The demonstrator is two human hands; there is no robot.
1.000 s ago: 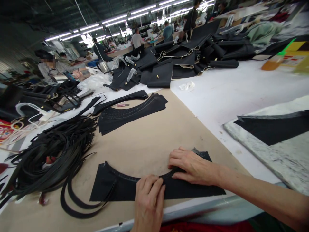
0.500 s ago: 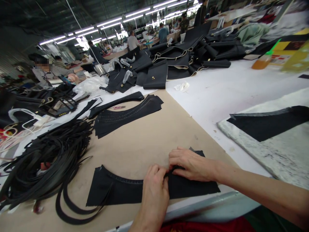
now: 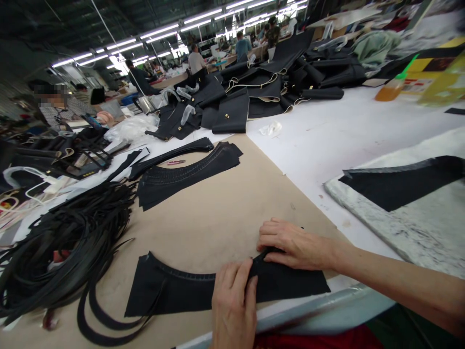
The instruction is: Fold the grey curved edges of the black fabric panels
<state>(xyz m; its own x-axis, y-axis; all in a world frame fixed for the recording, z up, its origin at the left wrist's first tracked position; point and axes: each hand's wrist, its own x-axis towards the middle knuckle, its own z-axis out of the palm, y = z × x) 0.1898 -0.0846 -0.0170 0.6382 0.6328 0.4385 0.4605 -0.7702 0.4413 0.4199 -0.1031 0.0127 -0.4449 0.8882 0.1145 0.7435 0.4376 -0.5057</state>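
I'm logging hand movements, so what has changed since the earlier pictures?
The bare left hand has slid right along the flat, black, fabric-like, curved-edged piece, closer to the bare right hand. The piece's upper right corner, earlier showing past the right hand, is now mostly hidden. Both hands remain on it. The stack of curved black pieces and coiled black strips stayed put.

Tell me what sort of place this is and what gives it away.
Likely a bag or leather-goods workshop, judging by the heap of black pieces with gold-coloured fittings, the tangle of black strips beside the curved black piece, and other people under strip lights.
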